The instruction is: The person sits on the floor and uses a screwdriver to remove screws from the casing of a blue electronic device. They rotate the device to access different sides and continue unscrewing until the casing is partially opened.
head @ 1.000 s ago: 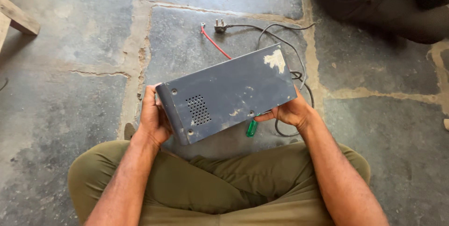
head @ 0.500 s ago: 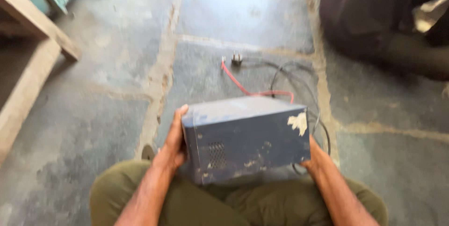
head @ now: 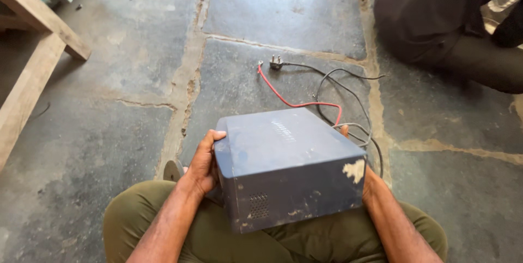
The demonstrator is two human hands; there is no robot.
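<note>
A worn blue-grey metal box [head: 283, 157] with a vent grille and chipped paint rests over my lap. My left hand [head: 204, 165] grips its left side, thumb on the top edge. My right hand [head: 357, 157] holds the right side and is mostly hidden behind the box; only a fingertip and the wrist show. A red wire [head: 289, 99] and black cables [head: 343, 94] run from behind the box across the stone floor to a three-pin plug [head: 276, 63].
A wooden bench frame [head: 32, 50] stands at the left. Another person in dark clothes [head: 447, 23] sits at the upper right. My legs in olive trousers [head: 136, 225] fill the bottom edge. Cracked stone slabs [head: 272, 7] lie ahead.
The box has been turned and set more level on my lap, its top face now up. The view has tilted up and left, bringing the bench into sight.
</note>
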